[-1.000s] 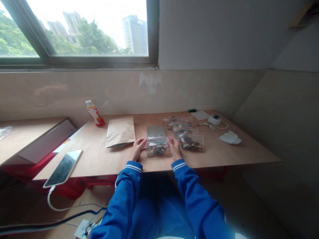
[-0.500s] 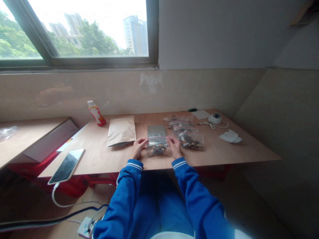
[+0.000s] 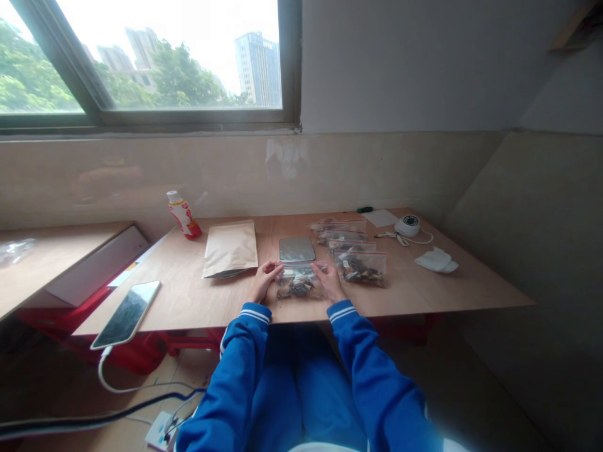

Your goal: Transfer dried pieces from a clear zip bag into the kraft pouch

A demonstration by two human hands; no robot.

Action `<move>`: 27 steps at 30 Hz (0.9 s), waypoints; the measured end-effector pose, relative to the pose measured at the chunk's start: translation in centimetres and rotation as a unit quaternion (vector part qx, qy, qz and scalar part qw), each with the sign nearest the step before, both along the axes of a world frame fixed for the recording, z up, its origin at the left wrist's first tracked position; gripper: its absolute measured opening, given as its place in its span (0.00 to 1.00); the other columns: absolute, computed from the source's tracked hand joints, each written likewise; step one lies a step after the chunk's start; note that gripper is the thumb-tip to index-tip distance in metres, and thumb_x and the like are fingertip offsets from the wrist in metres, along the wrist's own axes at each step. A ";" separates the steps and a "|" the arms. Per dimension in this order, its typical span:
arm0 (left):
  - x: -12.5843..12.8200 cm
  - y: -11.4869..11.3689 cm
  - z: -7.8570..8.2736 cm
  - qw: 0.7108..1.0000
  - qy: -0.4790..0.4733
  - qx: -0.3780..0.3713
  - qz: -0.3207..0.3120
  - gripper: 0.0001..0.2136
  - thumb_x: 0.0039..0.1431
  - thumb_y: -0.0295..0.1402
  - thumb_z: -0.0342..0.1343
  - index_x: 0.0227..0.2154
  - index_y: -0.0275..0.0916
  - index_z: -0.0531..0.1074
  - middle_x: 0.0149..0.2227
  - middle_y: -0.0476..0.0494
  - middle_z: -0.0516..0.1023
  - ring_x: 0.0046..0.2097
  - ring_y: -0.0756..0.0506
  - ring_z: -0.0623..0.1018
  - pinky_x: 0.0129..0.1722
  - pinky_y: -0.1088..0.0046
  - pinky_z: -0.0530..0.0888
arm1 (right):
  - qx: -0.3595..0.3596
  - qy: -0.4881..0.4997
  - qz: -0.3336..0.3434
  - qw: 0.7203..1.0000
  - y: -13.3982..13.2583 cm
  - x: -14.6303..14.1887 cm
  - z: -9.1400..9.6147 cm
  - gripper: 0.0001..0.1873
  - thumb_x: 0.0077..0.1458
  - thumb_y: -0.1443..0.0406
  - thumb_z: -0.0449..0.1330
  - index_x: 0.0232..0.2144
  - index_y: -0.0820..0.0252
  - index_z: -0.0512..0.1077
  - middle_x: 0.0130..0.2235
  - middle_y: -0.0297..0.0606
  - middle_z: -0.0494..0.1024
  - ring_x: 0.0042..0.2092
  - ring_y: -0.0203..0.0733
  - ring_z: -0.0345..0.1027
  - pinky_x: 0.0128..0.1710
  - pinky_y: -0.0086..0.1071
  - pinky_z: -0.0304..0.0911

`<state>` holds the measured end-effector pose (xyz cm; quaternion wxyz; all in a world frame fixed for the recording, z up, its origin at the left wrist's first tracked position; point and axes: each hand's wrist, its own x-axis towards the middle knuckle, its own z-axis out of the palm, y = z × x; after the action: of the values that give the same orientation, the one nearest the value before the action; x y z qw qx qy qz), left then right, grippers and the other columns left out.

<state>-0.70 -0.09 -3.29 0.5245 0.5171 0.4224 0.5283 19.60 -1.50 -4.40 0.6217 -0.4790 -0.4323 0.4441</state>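
Between my hands, at the front of the wooden table, is a clear zip bag (image 3: pixel 300 287) with dark, dried-looking pieces in its lower part. My left hand (image 3: pixel 265 280) pinches the bag's top left corner. The top right part of its zip strip is pinched by my right hand (image 3: pixel 330 281). Just behind the bag lies a flat grey metal plate, perhaps a small scale (image 3: pixel 296 249). To the right, a similar filled zip bag (image 3: pixel 362 269) lies close to my right hand, with several more overlapping behind it. A brown paper pouch (image 3: pixel 230 247) lies left of the plate.
A red and white bottle (image 3: pixel 183 215) stands at the back left. A phone (image 3: pixel 127 315) on a charging cable lies at the left front edge, sticking out over it. On the right are a white dome camera (image 3: pixel 407 226) with its cable and a crumpled white tissue (image 3: pixel 436 260).
My right hand has shifted slightly left along the zip strip, and the bag's top has come a little lower and closer together. Both hands still hold the bag.
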 end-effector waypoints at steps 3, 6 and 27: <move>0.1 0.0 0.1 1.000 0.014 0.001 -0.004 0.19 0.42 0.45 0.64 0.32 0.36 0.75 0.28 0.46 0.76 0.31 0.49 0.73 0.31 0.74 0.69 | 0.004 -0.011 -0.012 1.000 0.0 0.0 -0.1 0.22 0.37 0.50 0.67 0.29 0.62 0.76 0.27 0.37 0.77 0.29 0.37 0.68 0.30 0.30 0.65; 0.1 -0.1 0.1 1.000 0.025 0.004 -0.007 0.17 0.42 0.45 0.64 0.30 0.35 0.76 0.28 0.46 0.76 0.31 0.49 0.72 0.31 0.74 0.69 | 0.004 -0.020 -0.015 1.000 0.1 0.1 -0.3 0.23 0.36 0.50 0.67 0.29 0.63 0.76 0.29 0.39 0.78 0.32 0.39 0.70 0.33 0.32 0.66; 0.7 -0.7 0.6 1.000 0.003 0.008 -0.012 0.17 0.45 0.45 0.62 0.33 0.37 0.75 0.31 0.45 0.76 0.35 0.47 0.75 0.36 0.73 0.71 | 0.008 -0.003 0.037 0.999 -0.2 -0.3 0.2 0.20 0.37 0.52 0.68 0.29 0.61 0.76 0.31 0.40 0.79 0.34 0.43 0.73 0.38 0.37 0.68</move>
<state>0.03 -0.77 -2.68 0.5253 0.5276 0.4136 0.5241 19.33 -1.65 -4.19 0.6070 -0.4591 -0.4550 0.4623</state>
